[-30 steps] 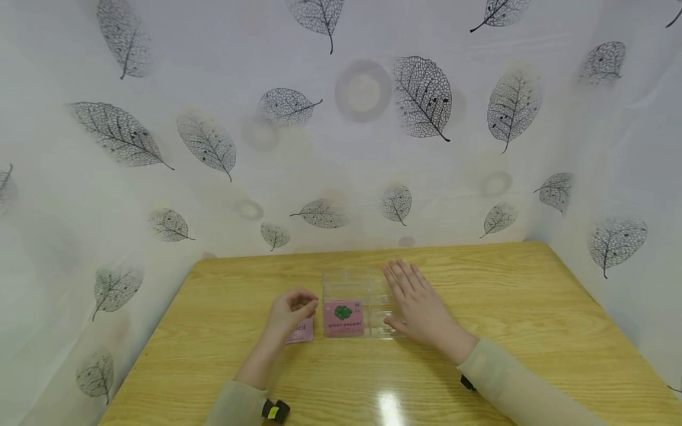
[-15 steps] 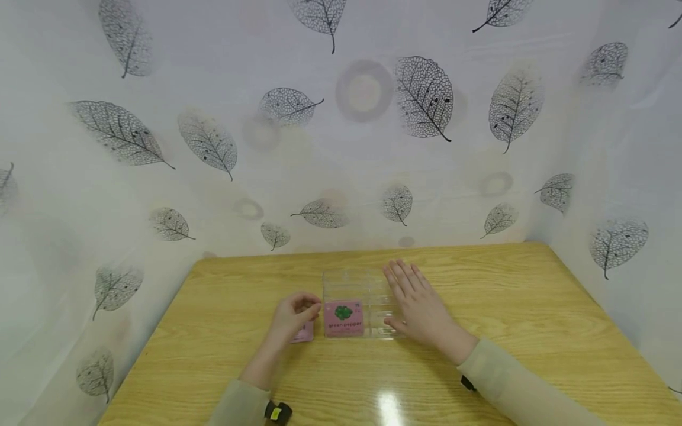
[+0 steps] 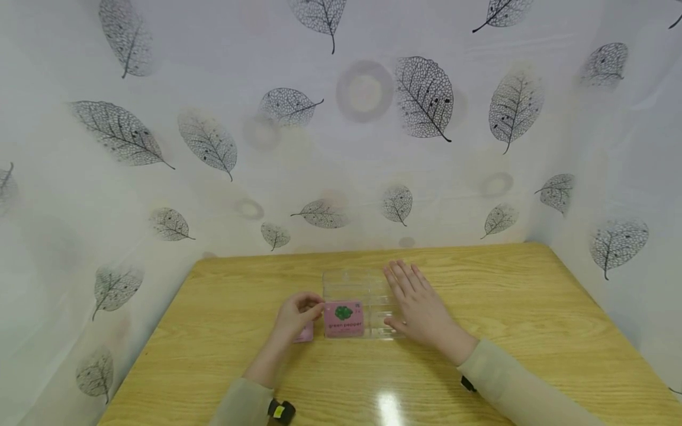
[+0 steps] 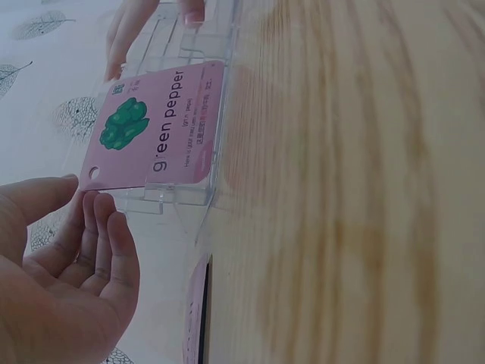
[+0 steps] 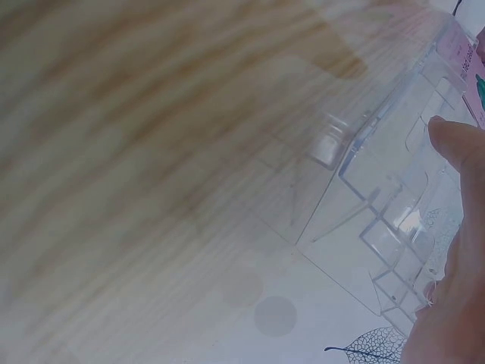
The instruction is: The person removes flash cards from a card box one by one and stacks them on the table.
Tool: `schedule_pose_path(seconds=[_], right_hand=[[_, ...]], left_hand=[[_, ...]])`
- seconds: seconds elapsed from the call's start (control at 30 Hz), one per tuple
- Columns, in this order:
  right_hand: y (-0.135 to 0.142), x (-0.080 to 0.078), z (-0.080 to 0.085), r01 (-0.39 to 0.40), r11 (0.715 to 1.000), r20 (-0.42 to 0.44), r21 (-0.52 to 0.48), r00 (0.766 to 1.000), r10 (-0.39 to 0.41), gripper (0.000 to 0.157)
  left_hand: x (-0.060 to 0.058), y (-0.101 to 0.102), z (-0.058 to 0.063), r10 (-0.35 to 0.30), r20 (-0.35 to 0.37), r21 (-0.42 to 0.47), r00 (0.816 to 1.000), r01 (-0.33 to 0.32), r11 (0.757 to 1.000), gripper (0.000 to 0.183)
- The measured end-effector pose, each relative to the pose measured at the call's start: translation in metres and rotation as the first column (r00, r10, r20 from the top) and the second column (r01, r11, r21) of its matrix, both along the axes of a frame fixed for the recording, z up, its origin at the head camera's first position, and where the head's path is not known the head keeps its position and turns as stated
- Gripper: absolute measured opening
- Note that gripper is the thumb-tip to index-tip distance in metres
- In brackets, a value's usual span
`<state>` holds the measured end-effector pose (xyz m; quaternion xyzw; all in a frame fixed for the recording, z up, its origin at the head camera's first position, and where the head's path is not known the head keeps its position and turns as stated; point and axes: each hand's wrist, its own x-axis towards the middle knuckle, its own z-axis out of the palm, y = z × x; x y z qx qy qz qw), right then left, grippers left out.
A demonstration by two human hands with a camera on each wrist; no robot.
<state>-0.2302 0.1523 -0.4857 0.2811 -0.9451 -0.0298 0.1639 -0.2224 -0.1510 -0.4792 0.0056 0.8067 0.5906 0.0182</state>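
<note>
A pink flash card [image 3: 343, 319] marked "green pepper" stands in the left section of a clear plastic holder [image 3: 380, 328]. At the card's upper left corner, by its punched hole, my left hand [image 3: 295, 316] pinches the edge between thumb and fingertips; the left wrist view shows the fingers [image 4: 97, 235] curled there. A second pink card [image 3: 305, 334] lies on the table under that hand, mostly covered. My right hand [image 3: 423, 307] rests on the holder's right end with straight fingers, its thumb [image 5: 455, 140] along the front in the right wrist view.
The holder stands on a wood-grain table [image 3: 479, 296], its other sections clear and stepped. White sheeting [image 3: 341, 160] printed with leaf shapes rises behind the table and along both sides.
My left hand has shifted slightly right, up to the green pepper card's corner, covering more of the card on the table. My right hand and the holder have stayed put.
</note>
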Motion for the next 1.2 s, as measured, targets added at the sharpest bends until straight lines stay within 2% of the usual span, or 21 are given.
schedule_pose_path(seconds=[0.33, 0.67, 1.2], right_hand=[[-0.0004, 0.0011, 0.0004, -0.007, 1.000, -0.010, -0.010, 1.000, 0.007, 0.112], [0.0000, 0.0008, -0.0007, -0.020, 1.000, -0.036, -0.019, 0.999, 0.019, 0.112], [0.0003, 0.0008, 0.0009, 0.001, 1.000, -0.006, 0.002, 1.000, -0.001, 0.112]], left_hand=[[-0.0008, 0.0037, -0.0007, -0.006, 0.018, 0.021, 1.000, 0.005, 1.000, 0.013], [-0.0032, 0.0030, -0.0026, -0.005, 0.023, -0.009, 1.000, 0.005, 1.000, 0.012], [-0.0018, 0.0057, 0.0004, 0.012, 0.011, -0.036, 1.000, -0.012, 0.999, 0.014]])
